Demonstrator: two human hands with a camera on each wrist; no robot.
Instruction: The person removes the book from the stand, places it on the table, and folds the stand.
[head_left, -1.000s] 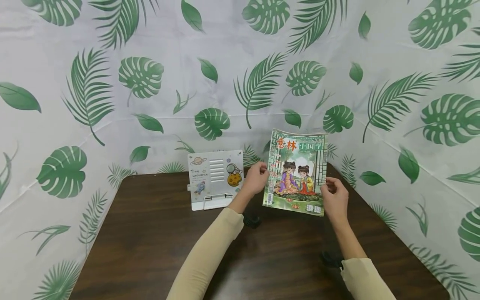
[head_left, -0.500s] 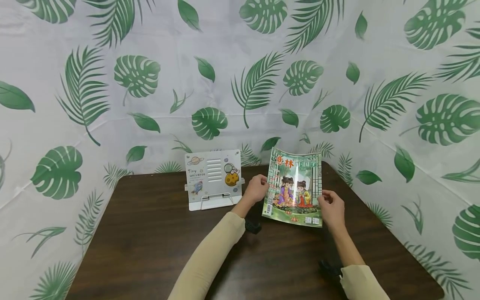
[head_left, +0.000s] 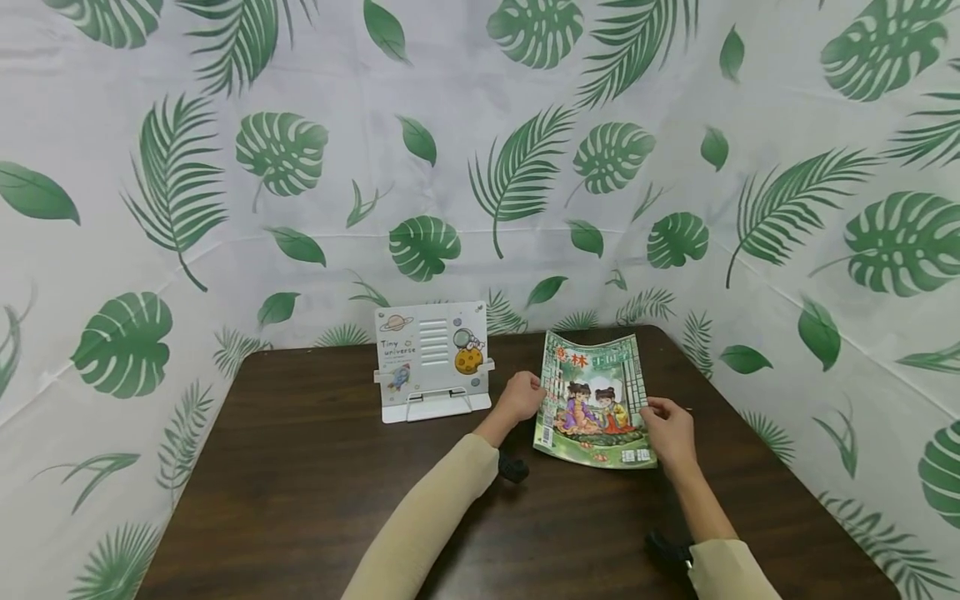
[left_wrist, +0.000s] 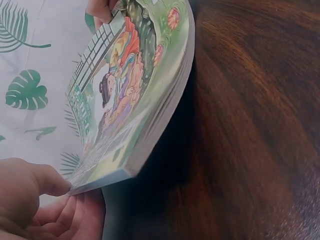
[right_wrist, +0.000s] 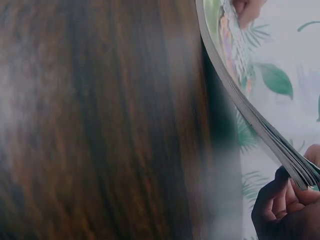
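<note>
A magazine [head_left: 596, 408] with a green cover and two drawn children on it is held between both hands, its pages bowed in the middle. My left hand [head_left: 522, 395] pinches the spine side; in the left wrist view the thumb [left_wrist: 45, 181] lies on the cover with curled fingers underneath. At the opposite edge my right hand [head_left: 670, 433] grips the loose page side, and the right wrist view shows fingers [right_wrist: 280, 200] bent beneath the page stack. Dark tabletop lies below the magazine's lower edge, with a shadow under it.
A white book stand [head_left: 435, 358] printed with "Tiny universe" and space drawings stands upright at the back of the brown table [head_left: 315, 500], left of the magazine. A white cloth [head_left: 345, 150] with green leaves hangs behind the table and along its right side.
Both hands have lowered the magazine toward the tabletop, and it has tilted back from nearly upright. Its middle bows more now. The book stand stays in place.
</note>
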